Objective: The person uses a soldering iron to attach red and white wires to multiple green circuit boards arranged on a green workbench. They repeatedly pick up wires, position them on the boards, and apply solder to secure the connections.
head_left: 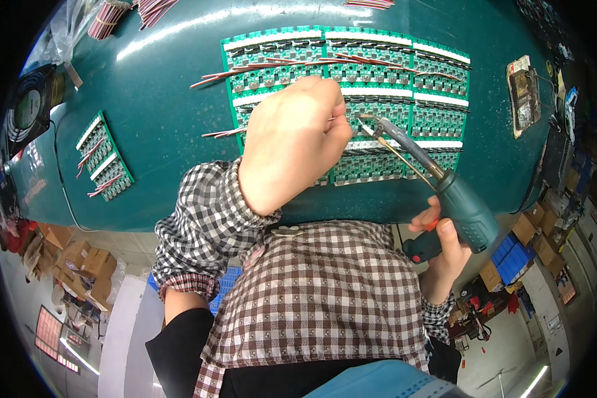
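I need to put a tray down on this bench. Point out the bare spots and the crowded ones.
Bare green bench top lies between the small board strip at left and the large circuit-board panel. The panel area is crowded: the left hand and the soldering gun in the right hand work there. The right edge holds clutter.

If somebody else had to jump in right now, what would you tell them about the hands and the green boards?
Left hand: closed, pinching a thin wire down at the big panel of green circuit boards on the green table.
Right hand: gripping the soldering gun, tip close to the left fingers.
Done: red wires already lie along the panel's upper rows.
Left: the lower rows look bare of wires. A small board strip with wires lies apart, at left.
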A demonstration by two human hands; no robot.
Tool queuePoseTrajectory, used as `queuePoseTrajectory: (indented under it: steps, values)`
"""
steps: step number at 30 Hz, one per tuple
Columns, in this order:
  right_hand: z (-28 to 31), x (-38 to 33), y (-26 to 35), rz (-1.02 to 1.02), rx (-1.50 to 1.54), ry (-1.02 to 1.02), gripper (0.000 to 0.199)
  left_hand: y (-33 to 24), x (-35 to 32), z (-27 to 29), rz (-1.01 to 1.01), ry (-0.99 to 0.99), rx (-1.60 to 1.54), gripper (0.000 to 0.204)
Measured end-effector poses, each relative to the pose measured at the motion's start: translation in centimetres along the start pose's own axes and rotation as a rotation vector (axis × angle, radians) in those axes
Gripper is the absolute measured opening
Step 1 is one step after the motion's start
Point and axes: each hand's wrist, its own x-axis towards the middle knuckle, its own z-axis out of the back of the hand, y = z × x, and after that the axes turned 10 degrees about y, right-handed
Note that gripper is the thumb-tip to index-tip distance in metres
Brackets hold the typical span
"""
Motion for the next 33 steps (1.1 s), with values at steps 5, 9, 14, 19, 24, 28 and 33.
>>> queuePoseTrajectory:
  steps: [5, 9, 14, 19, 24, 28, 33]
  values:
    - [0.03, -0.28, -0.07, 0.004, -0.025, -0.008, 0.046, 0.08, -0.23, -0.16, 0.017, -0.003, 0.026, 0.010]
    - [0.14, -0.47, -0.02, -0.024, 0.058, -0.016, 0.040, -0.13, -0.38, -0.19, 0.005, -0.015, 0.064, 0.010]
    - [0.24, -0.57, -0.11, -0.024, 0.078, 0.027, 0.037, -0.28, -0.59, -0.17, 0.014, -0.026, 0.067, 0.011]
    - [0.10, -0.85, 0.00, -0.027, 0.047, 0.042, 0.035, -0.42, -0.79, -0.23, 0.035, -0.020, 0.083, 0.012]
    - [-0.22, -0.79, 0.21, -0.045, -0.046, 0.025, 0.049, -0.65, -0.85, -0.39, 0.060, -0.032, 0.084, 0.012]
    - [0.01, -0.84, 0.27, -0.034, 0.016, 0.054, 0.036, -0.68, -0.85, -0.42, 0.071, -0.031, 0.093, 0.012]
    - [0.05, -0.88, 0.24, -0.035, 0.014, 0.065, 0.037, -0.71, -0.77, -0.41, 0.061, -0.026, 0.081, 0.012]
